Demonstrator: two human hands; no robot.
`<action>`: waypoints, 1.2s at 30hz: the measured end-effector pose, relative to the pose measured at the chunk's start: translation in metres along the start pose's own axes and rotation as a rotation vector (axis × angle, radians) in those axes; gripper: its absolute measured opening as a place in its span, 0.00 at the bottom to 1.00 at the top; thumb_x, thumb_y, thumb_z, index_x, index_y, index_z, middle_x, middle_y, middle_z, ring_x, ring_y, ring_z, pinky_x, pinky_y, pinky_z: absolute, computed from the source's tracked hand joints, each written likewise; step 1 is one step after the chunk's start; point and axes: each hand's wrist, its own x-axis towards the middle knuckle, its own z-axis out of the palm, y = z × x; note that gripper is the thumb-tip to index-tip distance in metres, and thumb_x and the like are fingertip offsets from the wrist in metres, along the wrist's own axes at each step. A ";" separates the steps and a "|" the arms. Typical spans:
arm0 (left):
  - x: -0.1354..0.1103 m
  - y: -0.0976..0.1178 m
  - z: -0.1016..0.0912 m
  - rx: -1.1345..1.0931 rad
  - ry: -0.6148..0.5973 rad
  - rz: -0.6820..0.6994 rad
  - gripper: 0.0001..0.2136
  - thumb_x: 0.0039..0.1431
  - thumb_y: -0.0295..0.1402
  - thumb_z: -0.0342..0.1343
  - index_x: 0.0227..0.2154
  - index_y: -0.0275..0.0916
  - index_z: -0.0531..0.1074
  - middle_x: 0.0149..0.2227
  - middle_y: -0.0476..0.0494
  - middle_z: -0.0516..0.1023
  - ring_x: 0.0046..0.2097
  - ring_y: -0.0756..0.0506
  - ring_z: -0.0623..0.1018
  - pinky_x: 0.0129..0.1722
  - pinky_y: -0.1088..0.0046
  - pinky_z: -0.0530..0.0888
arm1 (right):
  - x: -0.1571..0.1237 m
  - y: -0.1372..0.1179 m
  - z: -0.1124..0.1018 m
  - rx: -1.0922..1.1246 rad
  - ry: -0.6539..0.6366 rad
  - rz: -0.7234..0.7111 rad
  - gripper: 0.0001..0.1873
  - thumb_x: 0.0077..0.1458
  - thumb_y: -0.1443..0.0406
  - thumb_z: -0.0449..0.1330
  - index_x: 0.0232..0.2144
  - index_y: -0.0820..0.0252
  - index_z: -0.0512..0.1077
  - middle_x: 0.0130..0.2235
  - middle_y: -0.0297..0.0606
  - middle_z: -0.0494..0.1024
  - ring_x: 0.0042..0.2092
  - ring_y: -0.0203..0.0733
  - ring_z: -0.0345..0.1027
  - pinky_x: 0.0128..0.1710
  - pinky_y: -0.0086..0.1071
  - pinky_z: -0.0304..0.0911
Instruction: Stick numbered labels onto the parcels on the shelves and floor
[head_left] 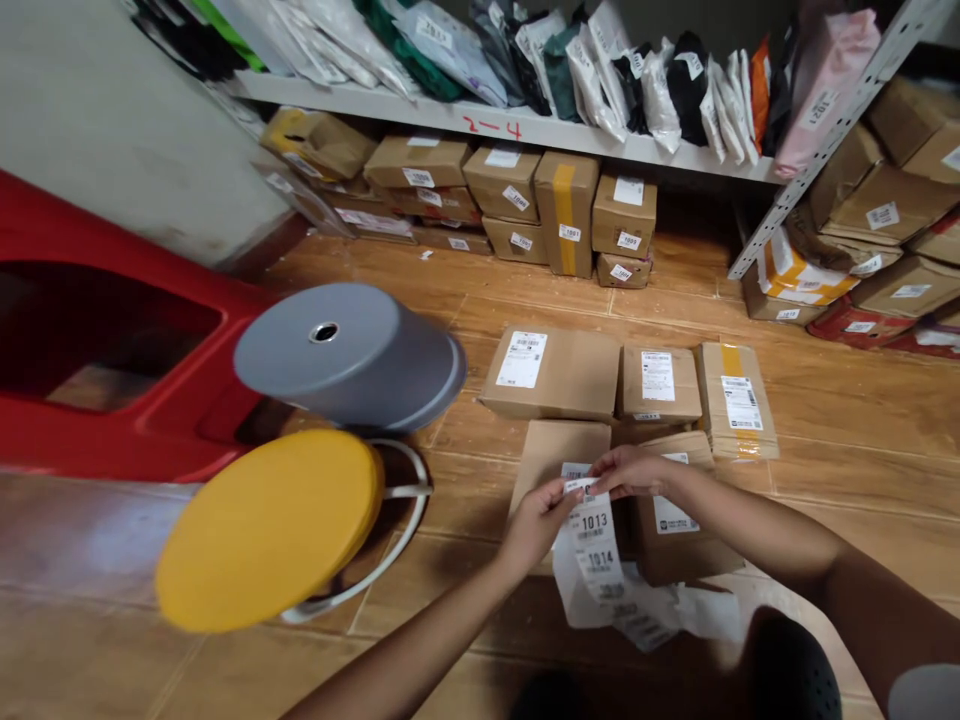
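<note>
Wood-toned floor [847, 420] below a pale shelf [420, 118] of bagged parcels [592, 85]. Above clustered cardboard boxes [577, 375], the grip of the left hand [534, 522] pinches a label strip [598, 557] near its top; that of the right hand [630, 472], from where I stand, seemingly does too. The strip hangs, showing 1013 and 1014.

Wood-look planks cover the floor [862, 400] here, catching a pale glare at my left. Beside the plain, smudged wall [112, 130] runs a white metal shelf [360, 110] marked "2—4" in red, with a perforated upright [817, 170]. Near me sit a yellow round-seated stool [262, 530] and red plastic furniture [195, 400].
</note>
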 end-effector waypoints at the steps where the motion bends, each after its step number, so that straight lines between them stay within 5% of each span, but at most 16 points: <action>1: -0.002 -0.004 -0.002 0.010 0.004 -0.026 0.23 0.41 0.55 0.68 0.30 0.39 0.80 0.30 0.45 0.84 0.33 0.43 0.78 0.38 0.68 0.74 | 0.006 0.007 0.001 0.000 0.019 -0.003 0.20 0.27 0.71 0.79 0.25 0.61 0.74 0.25 0.27 0.77 0.30 0.31 0.72 0.32 0.24 0.68; 4: -0.007 -0.015 -0.010 0.061 0.054 -0.090 0.26 0.39 0.58 0.67 0.28 0.38 0.80 0.27 0.45 0.82 0.30 0.44 0.76 0.34 0.70 0.73 | 0.021 0.025 0.008 -0.092 0.041 -0.089 0.14 0.34 0.71 0.76 0.23 0.61 0.75 0.22 0.27 0.76 0.26 0.31 0.69 0.29 0.24 0.65; 10: -0.009 -0.013 -0.013 0.162 0.131 -0.154 0.29 0.34 0.62 0.68 0.24 0.38 0.76 0.23 0.48 0.77 0.27 0.47 0.71 0.29 0.72 0.69 | 0.034 0.031 0.008 -0.394 0.109 -0.528 0.05 0.43 0.65 0.73 0.24 0.58 0.80 0.27 0.32 0.82 0.32 0.37 0.75 0.33 0.28 0.66; 13: -0.016 -0.011 -0.004 0.261 -0.003 -0.190 0.29 0.37 0.62 0.67 0.26 0.38 0.76 0.24 0.50 0.76 0.27 0.48 0.69 0.28 0.73 0.66 | 0.031 0.016 -0.024 -0.489 0.114 -0.662 0.05 0.46 0.64 0.72 0.27 0.59 0.80 0.30 0.35 0.83 0.33 0.39 0.75 0.34 0.29 0.67; 17: -0.038 -0.025 0.004 0.371 -0.328 -0.302 0.30 0.40 0.66 0.62 0.22 0.39 0.68 0.22 0.54 0.65 0.26 0.51 0.62 0.26 0.74 0.59 | 0.027 -0.016 -0.091 -0.801 0.399 -0.806 0.03 0.54 0.69 0.63 0.30 0.61 0.77 0.34 0.37 0.82 0.35 0.38 0.74 0.38 0.29 0.66; 20: -0.048 -0.038 0.003 0.458 -0.472 -0.315 0.31 0.43 0.66 0.60 0.18 0.40 0.61 0.21 0.55 0.57 0.26 0.52 0.58 0.26 0.73 0.54 | 0.036 -0.034 -0.120 -0.942 0.438 -0.803 0.09 0.50 0.77 0.61 0.26 0.61 0.75 0.31 0.35 0.80 0.34 0.37 0.70 0.37 0.29 0.63; 24: -0.045 -0.044 0.002 0.515 -0.490 -0.274 0.26 0.47 0.59 0.60 0.18 0.41 0.58 0.21 0.55 0.56 0.28 0.51 0.57 0.28 0.73 0.53 | 0.061 -0.038 -0.116 -1.014 0.456 -0.795 0.10 0.51 0.77 0.60 0.26 0.59 0.74 0.32 0.35 0.78 0.36 0.38 0.70 0.39 0.29 0.62; 27: -0.042 -0.044 0.003 0.500 -0.477 -0.277 0.23 0.47 0.55 0.58 0.18 0.41 0.59 0.22 0.54 0.58 0.28 0.51 0.58 0.29 0.73 0.55 | 0.074 -0.032 -0.105 -1.012 0.576 -0.765 0.10 0.56 0.73 0.62 0.40 0.57 0.74 0.38 0.37 0.78 0.40 0.41 0.71 0.42 0.32 0.63; 30: -0.043 -0.046 0.002 0.486 -0.466 -0.272 0.22 0.47 0.53 0.58 0.18 0.41 0.59 0.22 0.54 0.58 0.28 0.51 0.58 0.29 0.73 0.55 | 0.078 -0.026 -0.102 -0.965 0.743 -0.713 0.24 0.55 0.70 0.65 0.54 0.59 0.67 0.44 0.43 0.77 0.42 0.45 0.72 0.43 0.36 0.65; 32: -0.045 -0.048 0.001 0.484 -0.461 -0.276 0.21 0.47 0.52 0.58 0.18 0.41 0.58 0.22 0.55 0.57 0.28 0.51 0.58 0.29 0.73 0.55 | 0.077 -0.025 -0.102 -0.909 0.794 -0.721 0.21 0.54 0.69 0.66 0.50 0.62 0.68 0.47 0.47 0.75 0.43 0.46 0.71 0.44 0.39 0.66; 36: -0.045 -0.045 0.001 0.444 -0.430 -0.269 0.18 0.47 0.49 0.57 0.19 0.41 0.61 0.21 0.54 0.60 0.28 0.50 0.61 0.29 0.74 0.58 | 0.066 -0.029 -0.097 -0.870 0.641 -0.780 0.10 0.48 0.73 0.67 0.33 0.58 0.72 0.40 0.38 0.77 0.42 0.42 0.72 0.46 0.35 0.67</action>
